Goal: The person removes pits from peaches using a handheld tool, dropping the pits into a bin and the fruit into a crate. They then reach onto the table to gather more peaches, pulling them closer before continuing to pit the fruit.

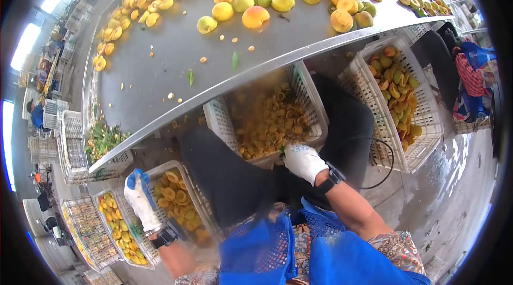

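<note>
My left hand [140, 199], in a white glove with blue coating, is at the left, beside a crate of halved yellow fruit [179, 197] that look like apricots or peaches. Its fingers look loosely extended, with nothing visible in them. My right hand [303, 162], in a white glove, is at the front rim of a white crate [224, 130] between my knees, which holds fruit scraps [272, 124]. Its fingers are curled; a small dark green bit shows at the fingertips, too small to name. Above, a metal table [165, 71] carries whole fruit [255, 17] and fruit halves [152, 19].
Another white crate with greenish fruit halves [395, 90] stands at the right. Crates of yellow fruit [120, 226] line the left floor. Leaves [104, 138] lie at the table's left corner. A person in a red-checked sleeve [470, 74] is at the far right. Wet floor [443, 183] shines.
</note>
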`<move>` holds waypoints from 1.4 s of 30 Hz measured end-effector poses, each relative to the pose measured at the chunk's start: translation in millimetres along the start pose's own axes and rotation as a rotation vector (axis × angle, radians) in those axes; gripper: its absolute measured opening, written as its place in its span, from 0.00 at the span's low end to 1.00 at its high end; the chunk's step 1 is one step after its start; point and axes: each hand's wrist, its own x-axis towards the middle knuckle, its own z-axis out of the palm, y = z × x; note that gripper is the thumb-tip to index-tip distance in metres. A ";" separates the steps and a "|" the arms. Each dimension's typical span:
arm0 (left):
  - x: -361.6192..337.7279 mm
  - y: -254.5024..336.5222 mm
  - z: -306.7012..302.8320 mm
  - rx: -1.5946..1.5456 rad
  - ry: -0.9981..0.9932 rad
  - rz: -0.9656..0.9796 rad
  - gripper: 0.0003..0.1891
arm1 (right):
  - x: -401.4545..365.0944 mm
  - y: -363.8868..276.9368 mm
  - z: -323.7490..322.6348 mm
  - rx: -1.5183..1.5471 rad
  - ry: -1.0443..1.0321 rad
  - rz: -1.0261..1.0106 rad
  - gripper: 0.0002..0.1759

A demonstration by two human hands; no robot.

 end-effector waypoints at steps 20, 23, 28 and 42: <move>155.3 293.3 315.7 0.708 -0.504 0.756 0.26 | -8.6 -15.3 -89.7 1.110 0.129 0.293 0.24; 144.9 279.4 267.2 -0.213 -0.894 0.252 0.21 | -11.2 -17.9 -99.4 1.201 0.125 0.330 0.18; 71.5 241.4 194.1 -1.279 -1.236 -0.213 0.33 | -13.1 -33.2 -106.3 1.166 0.207 0.269 0.14; -88.4 166.3 183.0 -1.483 -0.933 -0.492 0.31 | -35.5 -107.1 -100.9 0.773 0.302 -0.034 0.15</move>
